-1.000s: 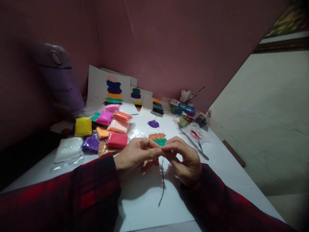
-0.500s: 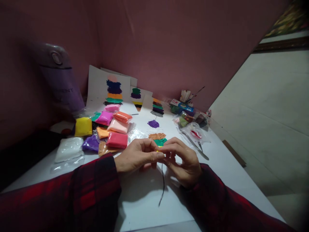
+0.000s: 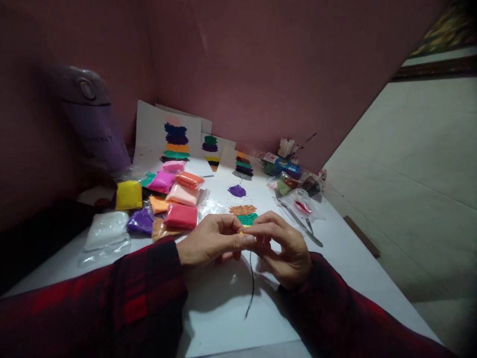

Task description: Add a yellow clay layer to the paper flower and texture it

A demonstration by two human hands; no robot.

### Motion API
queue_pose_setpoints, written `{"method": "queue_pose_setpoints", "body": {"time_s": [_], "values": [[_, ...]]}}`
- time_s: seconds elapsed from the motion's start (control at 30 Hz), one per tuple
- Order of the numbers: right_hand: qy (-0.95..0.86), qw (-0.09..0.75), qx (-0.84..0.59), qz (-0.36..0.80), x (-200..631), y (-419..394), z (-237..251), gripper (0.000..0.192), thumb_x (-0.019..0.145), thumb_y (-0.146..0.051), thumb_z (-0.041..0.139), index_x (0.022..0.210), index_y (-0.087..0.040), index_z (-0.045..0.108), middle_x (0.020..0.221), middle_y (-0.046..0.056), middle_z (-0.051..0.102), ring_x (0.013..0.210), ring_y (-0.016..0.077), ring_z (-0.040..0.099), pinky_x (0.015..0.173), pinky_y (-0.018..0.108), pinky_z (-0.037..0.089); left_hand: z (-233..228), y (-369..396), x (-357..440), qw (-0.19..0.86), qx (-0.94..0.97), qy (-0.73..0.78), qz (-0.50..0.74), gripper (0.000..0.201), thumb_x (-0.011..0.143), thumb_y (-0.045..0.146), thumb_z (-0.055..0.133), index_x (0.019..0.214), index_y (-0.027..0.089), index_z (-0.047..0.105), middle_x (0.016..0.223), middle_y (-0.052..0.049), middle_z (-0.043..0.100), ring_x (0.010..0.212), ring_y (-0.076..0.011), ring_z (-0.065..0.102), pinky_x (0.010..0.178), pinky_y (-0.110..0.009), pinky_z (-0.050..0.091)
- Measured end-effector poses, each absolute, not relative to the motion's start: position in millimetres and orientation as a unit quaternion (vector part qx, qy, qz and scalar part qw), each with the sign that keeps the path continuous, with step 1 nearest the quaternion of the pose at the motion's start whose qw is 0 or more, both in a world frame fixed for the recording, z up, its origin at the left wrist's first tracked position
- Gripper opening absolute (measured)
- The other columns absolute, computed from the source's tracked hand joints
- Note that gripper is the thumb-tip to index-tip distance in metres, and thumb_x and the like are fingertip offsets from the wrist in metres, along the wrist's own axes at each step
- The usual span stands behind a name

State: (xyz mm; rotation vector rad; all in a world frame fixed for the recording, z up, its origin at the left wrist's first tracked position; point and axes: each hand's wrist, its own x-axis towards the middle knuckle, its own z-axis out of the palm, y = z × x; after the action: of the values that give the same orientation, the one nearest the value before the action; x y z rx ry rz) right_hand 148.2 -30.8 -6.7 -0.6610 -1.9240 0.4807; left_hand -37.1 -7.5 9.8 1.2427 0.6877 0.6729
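My left hand and my right hand meet over the white sheet, fingertips pinched together. A small bit of yellow clay shows between them; the fingers cover most of it. Just beyond the fingertips lie green clay strands and orange-brown clay strands, with a purple clay patch farther up. Below the hands runs a thin black strand; its upper end is hidden by the fingers, and I cannot tell whether it touches them.
Several bagged clay packs are heaped on the left, near a purple bottle. Cards with coloured layers lean on the wall. At right lie metal tools, a clear bag and a blue box.
Almost nothing differs. My fingertips have shifted very slightly around the yellow clay; everything on the table stays where it was.
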Motion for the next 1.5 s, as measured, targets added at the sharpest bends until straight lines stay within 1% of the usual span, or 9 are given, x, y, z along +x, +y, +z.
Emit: {"method": "queue_pose_setpoints", "body": {"time_s": [0.17, 0.37, 0.6, 0.8, 1.0, 1.17, 1.27, 1.4, 1.5], "values": [[-0.784, 0.520, -0.275, 0.197, 147.0, -31.0, -5.3, 0.024, 0.084, -0.007, 0.064, 0.101, -0.022, 0.071, 0.085, 0.001, 0.053, 0.062, 0.0092, 0.052, 0.048, 0.021, 0.045, 9.5, -7.1, -38.0, 0.718, 0.561, 0.289, 0.293, 0.048, 0.067, 0.053, 0.079, 0.083, 0.012, 0.061, 0.061, 0.001, 0.060, 0.047, -0.0069, 0.042, 0.047, -0.022, 0.027], [-0.790, 0.499, -0.279, 0.220, 147.9, -31.0, -5.6, 0.031, 0.084, -0.008, 0.063, 0.110, -0.023, 0.070, 0.088, 0.003, 0.054, 0.062, 0.0101, 0.052, 0.046, 0.021, 0.045, 6.8, -6.0, -38.9, 0.699, 0.575, 0.305, 0.295, 0.046, 0.067, 0.052, 0.079, 0.075, 0.014, 0.056, 0.055, 0.003, 0.057, 0.046, -0.0075, 0.043, 0.047, -0.022, 0.027], [-0.786, 0.514, -0.282, 0.196, 147.5, -31.0, -5.2, 0.023, 0.083, -0.009, 0.065, 0.101, -0.022, 0.070, 0.086, 0.002, 0.054, 0.059, 0.0095, 0.051, 0.043, 0.021, 0.042, 9.4, -7.0, -39.5, 0.710, 0.573, 0.291, 0.287, 0.046, 0.068, 0.053, 0.078, 0.078, 0.012, 0.061, 0.060, 0.001, 0.060, 0.048, -0.0073, 0.042, 0.049, -0.023, 0.027], [-0.804, 0.481, -0.278, 0.213, 148.4, -30.8, -5.8, 0.031, 0.084, -0.009, 0.061, 0.112, -0.022, 0.067, 0.090, 0.005, 0.056, 0.066, 0.0131, 0.054, 0.049, 0.025, 0.047, 8.1, -5.5, -39.5, 0.699, 0.580, 0.300, 0.293, 0.044, 0.070, 0.051, 0.078, 0.076, 0.015, 0.056, 0.056, 0.003, 0.056, 0.048, -0.0084, 0.044, 0.049, -0.023, 0.027], [-0.792, 0.507, -0.276, 0.202, 148.4, -30.3, -7.0, 0.023, 0.083, -0.009, 0.067, 0.102, -0.023, 0.069, 0.086, 0.002, 0.054, 0.060, 0.0097, 0.051, 0.045, 0.022, 0.043, 9.3, -5.8, -40.1, 0.702, 0.587, 0.285, 0.283, 0.046, 0.071, 0.054, 0.076, 0.078, 0.012, 0.061, 0.060, 0.000, 0.059, 0.048, -0.0079, 0.042, 0.049, -0.023, 0.027], [-0.796, 0.499, -0.271, 0.206, 148.1, -29.6, -7.8, 0.027, 0.083, -0.012, 0.067, 0.108, -0.021, 0.067, 0.089, 0.005, 0.056, 0.065, 0.0124, 0.053, 0.047, 0.023, 0.045, 10.5, -6.9, -38.5, 0.711, 0.564, 0.294, 0.300, 0.045, 0.067, 0.051, 0.081, 0.076, 0.013, 0.057, 0.057, 0.002, 0.057, 0.047, -0.0075, 0.043, 0.048, -0.022, 0.027], [-0.802, 0.494, -0.274, 0.193, 148.9, -29.4, -6.8, 0.024, 0.085, -0.011, 0.064, 0.106, -0.021, 0.068, 0.088, 0.004, 0.057, 0.064, 0.0122, 0.053, 0.048, 0.024, 0.045, 10.0, -6.8, -37.6, 0.717, 0.557, 0.292, 0.301, 0.047, 0.065, 0.049, 0.083, 0.078, 0.014, 0.054, 0.056, 0.003, 0.057, 0.046, -0.0070, 0.042, 0.047, -0.022, 0.026], [-0.798, 0.502, -0.283, 0.179, 148.5, -29.9, -6.0, 0.020, 0.086, -0.011, 0.065, 0.101, -0.023, 0.070, 0.083, 0.002, 0.054, 0.061, 0.0108, 0.051, 0.048, 0.023, 0.044, 8.6, -5.5, -38.5, 0.716, 0.567, 0.283, 0.291, 0.045, 0.071, 0.051, 0.078, 0.084, 0.013, 0.058, 0.057, 0.003, 0.057, 0.047, -0.0076, 0.043, 0.048, -0.022, 0.027], [-0.795, 0.503, -0.282, 0.187, 147.2, -29.8, -6.2, 0.022, 0.085, -0.011, 0.066, 0.103, -0.024, 0.070, 0.084, 0.002, 0.054, 0.062, 0.0110, 0.052, 0.048, 0.023, 0.045, 7.7, -5.1, -39.3, 0.709, 0.573, 0.287, 0.294, 0.042, 0.071, 0.049, 0.078, 0.080, 0.013, 0.058, 0.060, 0.001, 0.059, 0.048, -0.0078, 0.044, 0.048, -0.022, 0.028]]}}
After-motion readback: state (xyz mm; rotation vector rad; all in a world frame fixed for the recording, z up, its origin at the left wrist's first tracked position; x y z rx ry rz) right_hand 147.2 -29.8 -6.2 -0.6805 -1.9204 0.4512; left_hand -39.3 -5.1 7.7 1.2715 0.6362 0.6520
